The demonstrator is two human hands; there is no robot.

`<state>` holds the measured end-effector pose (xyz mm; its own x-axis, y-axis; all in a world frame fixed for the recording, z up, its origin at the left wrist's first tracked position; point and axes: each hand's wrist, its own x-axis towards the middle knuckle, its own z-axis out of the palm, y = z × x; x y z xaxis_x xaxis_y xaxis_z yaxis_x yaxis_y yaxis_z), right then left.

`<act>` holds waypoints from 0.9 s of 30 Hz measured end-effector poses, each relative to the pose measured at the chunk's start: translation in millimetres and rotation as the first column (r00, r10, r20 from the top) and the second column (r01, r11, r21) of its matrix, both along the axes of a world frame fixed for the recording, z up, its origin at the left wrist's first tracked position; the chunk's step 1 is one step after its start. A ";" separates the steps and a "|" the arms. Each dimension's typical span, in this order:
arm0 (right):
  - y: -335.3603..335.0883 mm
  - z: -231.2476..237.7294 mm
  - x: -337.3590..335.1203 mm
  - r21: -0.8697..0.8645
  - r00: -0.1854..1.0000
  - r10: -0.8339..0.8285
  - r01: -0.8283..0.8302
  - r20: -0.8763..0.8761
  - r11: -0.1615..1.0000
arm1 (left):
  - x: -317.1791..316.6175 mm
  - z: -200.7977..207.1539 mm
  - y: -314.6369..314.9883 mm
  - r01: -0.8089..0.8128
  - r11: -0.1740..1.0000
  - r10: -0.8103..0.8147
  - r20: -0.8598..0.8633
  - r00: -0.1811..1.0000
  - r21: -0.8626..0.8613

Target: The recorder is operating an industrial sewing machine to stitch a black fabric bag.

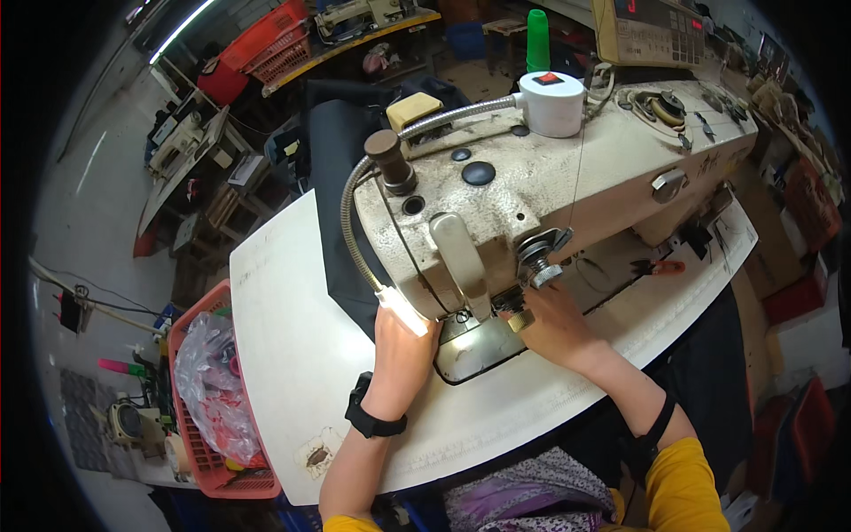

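Observation:
A worn cream sewing machine (496, 195) stands on a white table (284, 337). My left hand (399, 350) is beside the left end of its head, under the lit tip of a flexible lamp (403, 312). Its fingers are hidden by the lamp and the machine head. To the right of the needle area is my right hand (558, 326), its fingers out of sight behind the thread tension knob (542, 270). Dark cloth (335, 191) lies behind and left of the machine head. What either hand holds, if anything, does not show.
Orange-handled thread snips (660, 266) lie on the table under the machine arm. A pink basket (235, 483) with a clear plastic bag (213, 381) is at the table's left. A green thread cone (537, 40) and a control box (647, 35) are behind. Another machine (182, 142) stands far left.

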<state>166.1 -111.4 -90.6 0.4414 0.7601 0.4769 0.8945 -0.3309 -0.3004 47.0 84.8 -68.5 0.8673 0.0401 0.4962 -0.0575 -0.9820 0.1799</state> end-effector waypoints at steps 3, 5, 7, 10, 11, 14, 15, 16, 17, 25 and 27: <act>1.7 18.8 5.4 -0.149 0.977 0.025 -0.057 -0.212 0.987 | -4.3 4.7 1.1 0.036 0.999 -0.036 0.046 0.998 0.012; 2.0 23.0 6.1 -0.395 0.990 0.014 -0.069 -0.141 0.916 | -11.0 7.3 -4.5 0.042 0.999 -0.041 0.016 0.999 -0.027; 1.5 19.5 -4.5 -0.298 0.972 0.044 -0.113 -0.229 0.948 | -22.0 8.3 -10.1 -0.020 0.997 0.016 -0.053 0.998 -0.072; 0.5 4.9 -13.8 -0.160 0.965 0.103 -0.144 -0.241 0.977 | -28.6 13.6 -6.8 -0.128 0.975 0.093 -0.190 0.977 -0.181; 1.5 -1.7 -13.6 -0.125 0.978 0.119 -0.141 -0.170 0.982 | -26.7 13.4 -5.9 -0.127 0.975 0.093 -0.190 0.977 -0.180; 14.4 -8.7 -3.8 -0.052 0.976 0.035 -0.047 -0.213 0.997 | -11.8 -1.7 10.8 -0.059 0.997 0.059 0.006 0.998 0.047; 14.9 -8.4 3.3 -0.052 0.978 0.034 -0.046 -0.206 0.998 | 0.6 -6.8 16.3 -0.058 0.997 0.058 0.013 0.998 0.046; 12.6 -7.9 8.9 -0.007 0.964 0.042 -0.045 -0.261 0.999 | 12.1 -9.2 20.3 -0.050 0.998 0.052 0.067 0.996 -0.028; 10.7 -5.3 13.8 0.039 0.948 0.051 -0.041 -0.313 0.998 | 24.1 -12.8 24.2 -0.035 0.994 0.048 0.123 0.991 -0.102; -31.6 -17.4 6.0 -0.091 0.995 0.013 -0.022 -0.099 0.996 | 56.6 -12.6 79.6 -0.240 0.963 0.180 0.370 0.911 0.123; -46.1 -19.0 -5.2 -0.110 0.997 0.055 -0.060 -0.047 0.992 | 61.4 -3.4 89.7 -0.375 0.927 0.375 0.017 0.927 -0.016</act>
<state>160.9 -157.6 -109.7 0.4136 0.8322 0.3692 0.9001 -0.3126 -0.3035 108.4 174.5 -71.9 0.7782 0.3666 0.5099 0.3109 -0.9303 0.1944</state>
